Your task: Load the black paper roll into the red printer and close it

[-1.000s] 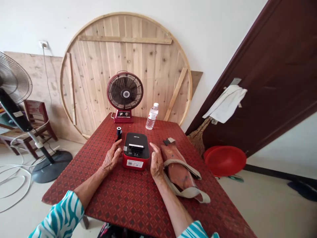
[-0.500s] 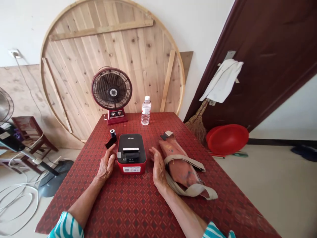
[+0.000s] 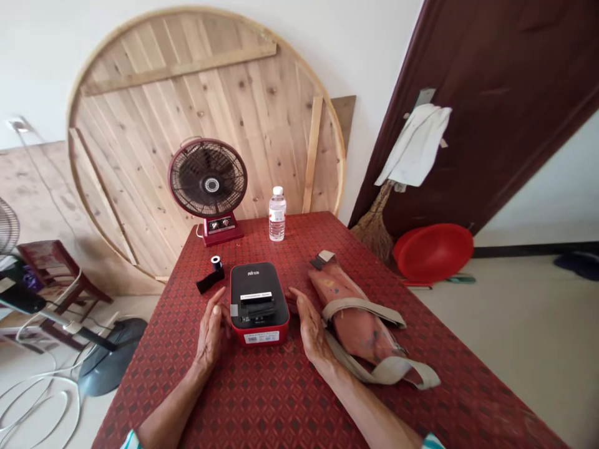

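A small black-topped printer with a red base (image 3: pixel 259 284) sits on the table between my hands, a white label on its near side. My left hand (image 3: pixel 213 330) is open, fingers stretched along the printer's left side. Open too, my right hand (image 3: pixel 309 324) stands on edge beside the printer's right side, fingertips very close to it. Whether either hand touches the casing I cannot tell. Beyond my left fingertips lies a small roll (image 3: pixel 216 263) with a black strip (image 3: pixel 210 280). Right of my right hand lies a worn reddish pouch (image 3: pixel 358 321) with a beige strap (image 3: pixel 388 371).
A red fan (image 3: pixel 208 181) and a water bottle (image 3: pixel 277 215) stand at the back of the patterned red table (image 3: pixel 262 399). Behind them leans a large round wooden board (image 3: pixel 266 137). A broom (image 3: pixel 377 231) and red basin (image 3: pixel 435 252) are at right. Cables lie on the left floor.
The view has tilted and shifted slightly. My left fingertips have drawn back from the black strip toward the printer's side. My right hand has come closer to the printer's right side.
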`<state>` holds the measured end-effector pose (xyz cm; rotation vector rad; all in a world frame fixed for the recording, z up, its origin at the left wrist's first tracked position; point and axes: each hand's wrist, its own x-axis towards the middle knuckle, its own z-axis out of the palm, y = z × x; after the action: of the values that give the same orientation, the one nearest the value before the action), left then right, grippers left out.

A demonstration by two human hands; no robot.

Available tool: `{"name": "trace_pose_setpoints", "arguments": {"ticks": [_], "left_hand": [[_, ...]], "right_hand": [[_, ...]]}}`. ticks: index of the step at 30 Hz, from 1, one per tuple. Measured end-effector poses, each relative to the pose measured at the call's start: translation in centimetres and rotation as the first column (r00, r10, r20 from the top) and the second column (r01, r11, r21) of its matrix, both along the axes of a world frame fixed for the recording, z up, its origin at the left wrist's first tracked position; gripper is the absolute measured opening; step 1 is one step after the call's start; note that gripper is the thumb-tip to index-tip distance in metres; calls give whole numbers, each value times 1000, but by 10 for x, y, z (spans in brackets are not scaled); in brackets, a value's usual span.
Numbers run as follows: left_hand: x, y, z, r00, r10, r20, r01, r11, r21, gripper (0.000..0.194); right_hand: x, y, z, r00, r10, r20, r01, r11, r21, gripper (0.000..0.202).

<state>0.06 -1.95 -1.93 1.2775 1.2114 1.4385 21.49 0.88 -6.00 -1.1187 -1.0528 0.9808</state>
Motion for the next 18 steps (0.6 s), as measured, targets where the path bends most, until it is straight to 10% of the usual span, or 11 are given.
{"name": "trace_pose_setpoints", "arguments": {"ticks": [8, 18], "left_hand": [[-7, 12, 27, 981, -191, 7, 188, 957, -223, 71], [2, 11, 14, 969, -156, 191, 191, 965, -182, 62]], "right_hand": [[0, -3, 16, 988, 15, 153, -9, 999, -40, 56], [-5, -5, 11, 972, 80, 221, -90, 995, 39, 44]]}}
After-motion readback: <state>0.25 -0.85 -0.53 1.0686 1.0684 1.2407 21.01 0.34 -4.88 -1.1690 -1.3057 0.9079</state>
